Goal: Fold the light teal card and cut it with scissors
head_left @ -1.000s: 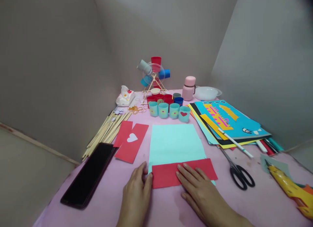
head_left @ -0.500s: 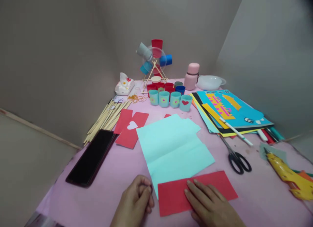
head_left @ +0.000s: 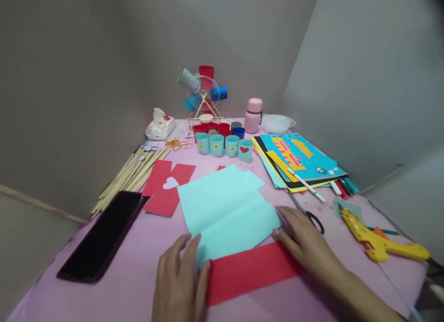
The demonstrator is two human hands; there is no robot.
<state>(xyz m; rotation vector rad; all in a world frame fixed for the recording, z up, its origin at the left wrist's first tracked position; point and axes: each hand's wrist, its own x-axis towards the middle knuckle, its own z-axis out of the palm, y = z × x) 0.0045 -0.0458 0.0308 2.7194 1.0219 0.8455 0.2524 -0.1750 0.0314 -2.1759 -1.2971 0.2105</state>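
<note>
A creased sheet of light blue paper (head_left: 222, 206) lies in front of me, its near part bent up a little. My left hand (head_left: 180, 278) is at its near left corner, thumb and fingers around the edge. At the right corner, my right hand (head_left: 305, 241) has that edge between thumb and fingers. A red paper strip (head_left: 249, 273) lies flat below the blue sheet; my right wrist partly covers its right end. Scissors (head_left: 315, 221) with black handles are partly hidden behind my right hand.
On the left are a phone (head_left: 104, 239), red paper pieces (head_left: 164, 202) with a white heart, and wooden sticks (head_left: 130, 179). Paper cups (head_left: 217, 145) and a stick-and-cup wheel (head_left: 204, 93) stand behind. Coloured sheets (head_left: 312, 160) and a yellow glue gun (head_left: 367, 239) are right.
My right hand has left the red strip for the blue sheet's right corner. My left hand has opened from a curl and reached its left corner. The sheet's near edge has risen slightly.
</note>
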